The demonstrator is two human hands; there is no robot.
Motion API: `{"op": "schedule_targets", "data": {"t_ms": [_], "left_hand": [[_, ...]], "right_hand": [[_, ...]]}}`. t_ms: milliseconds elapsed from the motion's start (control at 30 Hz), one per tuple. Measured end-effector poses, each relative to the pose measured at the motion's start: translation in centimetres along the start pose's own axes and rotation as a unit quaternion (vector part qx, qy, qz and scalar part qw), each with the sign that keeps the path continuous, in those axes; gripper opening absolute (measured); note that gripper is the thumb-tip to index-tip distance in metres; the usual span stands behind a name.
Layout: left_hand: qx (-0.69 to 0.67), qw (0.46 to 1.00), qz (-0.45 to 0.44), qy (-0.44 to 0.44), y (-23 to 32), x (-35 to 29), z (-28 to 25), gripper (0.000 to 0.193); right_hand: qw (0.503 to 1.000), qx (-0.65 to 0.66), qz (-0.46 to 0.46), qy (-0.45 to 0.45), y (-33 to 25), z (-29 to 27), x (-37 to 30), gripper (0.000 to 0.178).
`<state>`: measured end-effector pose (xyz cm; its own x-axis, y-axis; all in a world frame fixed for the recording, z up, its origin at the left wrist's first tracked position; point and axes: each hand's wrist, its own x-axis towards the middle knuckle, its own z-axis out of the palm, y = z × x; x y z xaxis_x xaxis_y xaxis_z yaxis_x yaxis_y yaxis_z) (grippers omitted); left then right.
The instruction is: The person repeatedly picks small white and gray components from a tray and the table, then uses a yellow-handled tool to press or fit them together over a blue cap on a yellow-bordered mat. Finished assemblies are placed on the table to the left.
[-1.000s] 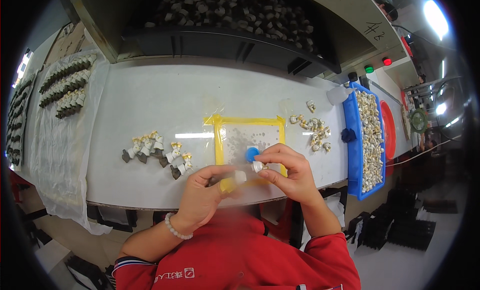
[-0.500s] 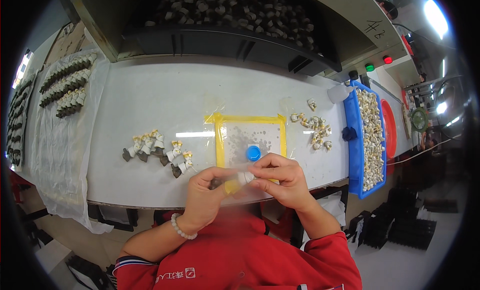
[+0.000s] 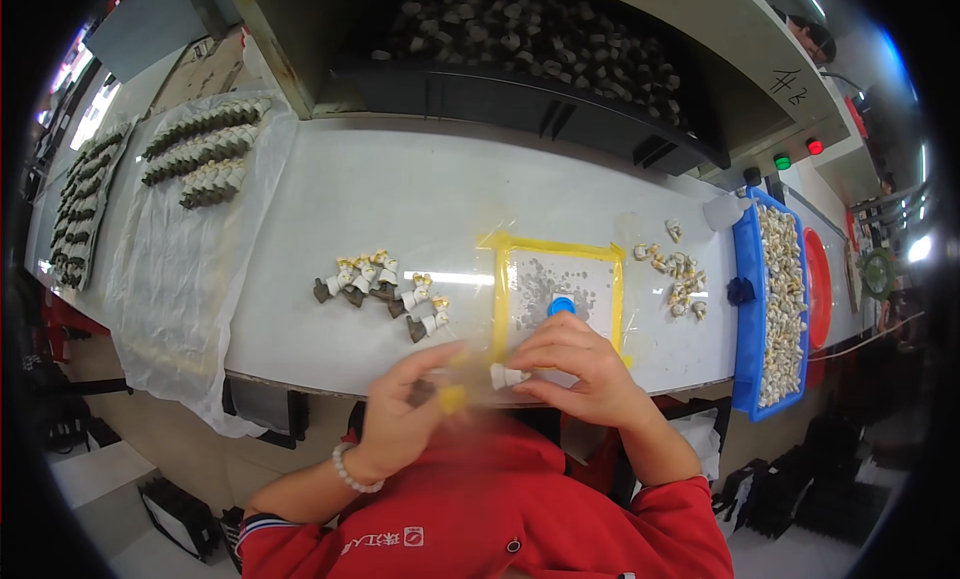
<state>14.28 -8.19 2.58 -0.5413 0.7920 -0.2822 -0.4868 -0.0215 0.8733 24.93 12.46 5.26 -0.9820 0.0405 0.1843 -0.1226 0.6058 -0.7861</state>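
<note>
My right hand (image 3: 585,371) pinches a small white bell-shaped figurine part (image 3: 508,376) between thumb and fingers, over the table's front edge. My left hand (image 3: 408,414), blurred and wearing a bead bracelet, is a little way off to the left. Its thumb has a yellow covering (image 3: 453,398), and a dark smear shows between its fingers that I cannot make out. Just beyond my right hand, a blue round cap (image 3: 561,306) sits on a stained sheet (image 3: 540,279) framed with yellow tape. To the left lie several white figurines (image 3: 385,277) with yellowish tops and dark bases.
At right, loose small white-and-gold parts (image 3: 675,269) lie beside a blue tray (image 3: 745,349) full of more, with a white bottle (image 3: 722,213) at its corner. A black bin (image 3: 480,94) of white pieces stands behind. Rows of figurines (image 3: 212,169) cover plastic sheeting at far left.
My hands have drawn apart, the white part staying in my right hand. The left hand has moved away from it. The whole view has shifted, so the table appears further right.
</note>
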Motion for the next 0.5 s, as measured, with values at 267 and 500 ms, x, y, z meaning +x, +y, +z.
{"op": "schedule_targets", "data": {"t_ms": [267, 500], "left_hand": [[-0.278, 0.959, -0.011, 0.052, 2.9, -0.6, -3.4, 0.027], [-0.223, 0.972, -0.039, -0.056, 2.2, 1.2, -1.1, 0.032]], "right_hand": [[0.986, -0.102, -0.119, 0.053, 1.8, 4.8, 3.3, 0.024], [0.972, -0.190, -0.065, 0.121, 2.6, 0.9, 0.5, 0.019]]}}
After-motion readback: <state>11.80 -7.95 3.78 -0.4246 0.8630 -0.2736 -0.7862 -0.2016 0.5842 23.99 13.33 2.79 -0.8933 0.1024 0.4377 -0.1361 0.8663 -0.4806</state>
